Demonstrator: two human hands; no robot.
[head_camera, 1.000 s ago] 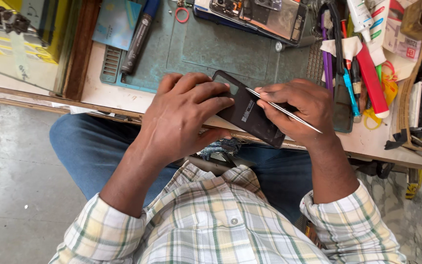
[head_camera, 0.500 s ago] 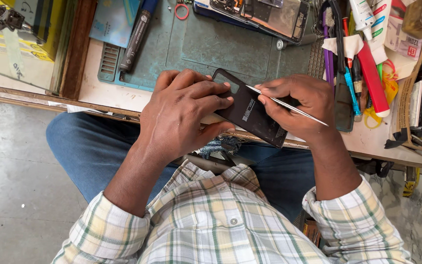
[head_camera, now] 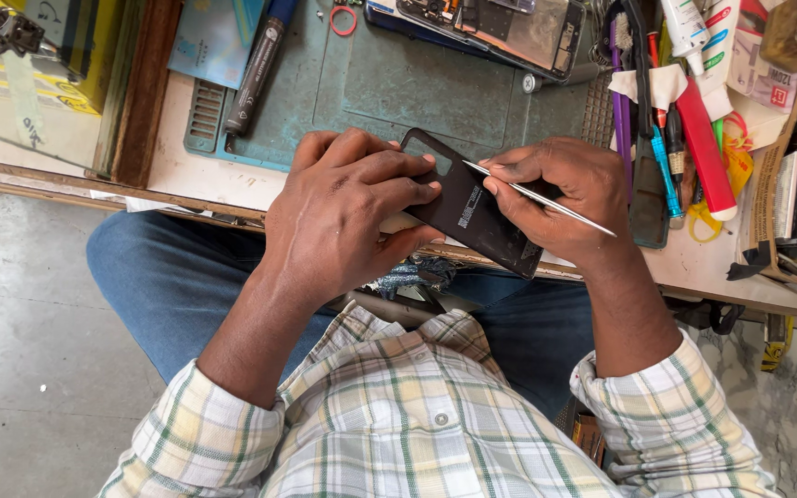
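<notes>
A phone sits between the two hands at the near edge of the bench, the left hand on its left part, the right hand on its right. A thin metal tool lies across the right hand, its tip on the phone. The work mat lies on the bench beyond the hands. A marker lies on the mat's far left, an opened phone at its far edge. Screwdrivers lie right of the mat.
</notes>
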